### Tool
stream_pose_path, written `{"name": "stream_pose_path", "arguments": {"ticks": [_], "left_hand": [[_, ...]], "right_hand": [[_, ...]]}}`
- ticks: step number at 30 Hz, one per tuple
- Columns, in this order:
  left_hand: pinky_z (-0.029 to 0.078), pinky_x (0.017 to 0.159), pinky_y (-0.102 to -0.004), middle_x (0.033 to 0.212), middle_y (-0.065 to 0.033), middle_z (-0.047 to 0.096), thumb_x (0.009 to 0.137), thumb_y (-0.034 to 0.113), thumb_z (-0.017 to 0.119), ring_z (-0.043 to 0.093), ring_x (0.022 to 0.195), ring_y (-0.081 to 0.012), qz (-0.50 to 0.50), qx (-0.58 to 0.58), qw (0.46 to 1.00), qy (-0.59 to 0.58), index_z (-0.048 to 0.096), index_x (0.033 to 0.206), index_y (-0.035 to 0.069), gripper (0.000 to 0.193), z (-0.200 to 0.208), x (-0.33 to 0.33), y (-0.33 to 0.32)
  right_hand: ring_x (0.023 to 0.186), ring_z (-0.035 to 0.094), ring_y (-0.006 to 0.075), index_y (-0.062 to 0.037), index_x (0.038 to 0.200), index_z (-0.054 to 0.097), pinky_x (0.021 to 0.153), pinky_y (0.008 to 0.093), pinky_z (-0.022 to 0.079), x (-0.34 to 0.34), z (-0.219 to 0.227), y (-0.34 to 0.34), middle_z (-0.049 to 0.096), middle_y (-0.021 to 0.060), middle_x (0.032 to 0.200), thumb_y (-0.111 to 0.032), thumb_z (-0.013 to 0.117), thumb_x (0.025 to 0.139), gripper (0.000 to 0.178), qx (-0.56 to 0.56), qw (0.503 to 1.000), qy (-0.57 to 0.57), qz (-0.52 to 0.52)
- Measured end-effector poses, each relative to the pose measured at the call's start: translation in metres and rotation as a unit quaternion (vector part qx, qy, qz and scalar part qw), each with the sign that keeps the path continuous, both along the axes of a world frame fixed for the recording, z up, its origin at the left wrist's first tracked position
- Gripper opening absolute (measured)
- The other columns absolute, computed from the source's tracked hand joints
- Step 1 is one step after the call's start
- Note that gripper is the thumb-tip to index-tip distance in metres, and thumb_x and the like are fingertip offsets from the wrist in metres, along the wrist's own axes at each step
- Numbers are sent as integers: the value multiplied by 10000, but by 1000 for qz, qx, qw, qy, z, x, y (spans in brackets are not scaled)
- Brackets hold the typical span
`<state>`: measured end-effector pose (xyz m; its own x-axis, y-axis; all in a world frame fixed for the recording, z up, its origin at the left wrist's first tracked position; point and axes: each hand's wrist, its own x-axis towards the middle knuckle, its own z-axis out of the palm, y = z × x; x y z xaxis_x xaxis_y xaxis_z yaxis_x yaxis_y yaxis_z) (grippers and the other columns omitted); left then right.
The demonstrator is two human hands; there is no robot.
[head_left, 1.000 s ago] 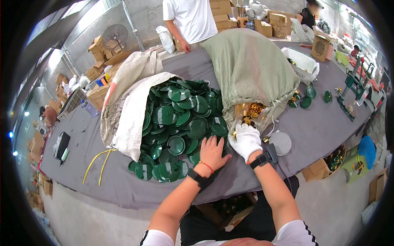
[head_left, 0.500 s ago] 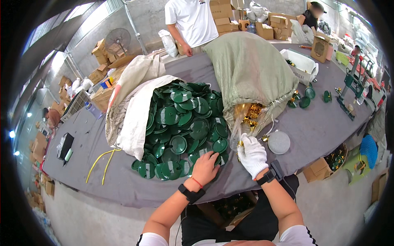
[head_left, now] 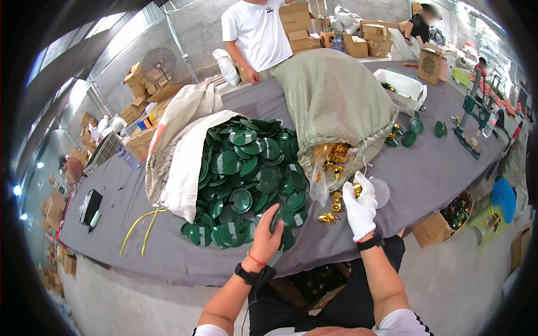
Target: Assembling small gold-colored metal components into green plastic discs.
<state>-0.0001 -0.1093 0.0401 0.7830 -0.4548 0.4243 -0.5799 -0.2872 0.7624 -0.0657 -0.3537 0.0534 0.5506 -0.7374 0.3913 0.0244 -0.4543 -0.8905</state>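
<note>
My left hand [head_left: 267,235] is resting with fingers curled on a green lid [head_left: 278,219] at the near edge of the lid pile on the bench [head_left: 426,173]. My gloved right hand [head_left: 360,206] is pinching gold pieces [head_left: 355,189] beside the open grey-green sack [head_left: 336,106].

The scene was bright and evenly lit by daylight from windows [head_left: 103,25] along the upper left wall. Small lamps [head_left: 17,190] glared at the left rim. Shadows on the table [head_left: 426,173] were soft. Green lids [head_left: 246,168] showed pale sheen. Fisheye bending curved the table's edges, and a black border ringed the frame. The far right corner looked blurred.
</note>
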Motion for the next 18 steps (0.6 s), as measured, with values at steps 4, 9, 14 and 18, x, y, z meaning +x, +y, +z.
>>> {"name": "stream_pose_path", "arguments": {"ticks": [4, 9, 14, 18], "left_hand": [[453, 948, -307, 1339, -106, 531, 949, 58, 546, 527, 1167, -172, -77, -219, 912, 339, 403, 1430, 59, 501, 13, -36, -3], [440, 945, -282, 1233, -60, 581, 915, 96, 638, 540, 1123, -134, -70, -274, 855, 434, 458, 1381, 31, 504, 1, -73, -4], [469, 939, -308, 1177, -54, 604, 909, 73, 643, 586, 1075, -159, -25, -280, 820, 498, 515, 1306, 18, 421, -22, -90, 14], [516, 898, -350, 1136, -67, 636, 907, 45, 621, 624, 1045, -199, -29, -310, 742, 594, 561, 1214, 19, 314, -20, -98, 31]], "right_hand": [[1097, 621, 264, -2, 1081, 602, 961, 335, 472, -21, 15, 34, 636, 189, 1169, -105, 712, 824, 298, 7, 982, -67, 178], [1064, 643, 341, 8, 1200, 563, 906, 389, 524, -55, 14, 86, 648, 212, 1134, -88, 714, 770, 466, -100, 944, 14, 313], [912, 652, 376, -44, 1336, 472, 760, 448, 547, -76, 11, 104, 640, 193, 1115, -192, 686, 793, 602, -161, 890, 145, 401], [907, 647, 366, -67, 1382, 440, 759, 449, 541, -88, -7, 115, 636, 171, 1096, -247, 696, 795, 665, -166, 911, 11, 378]]}}
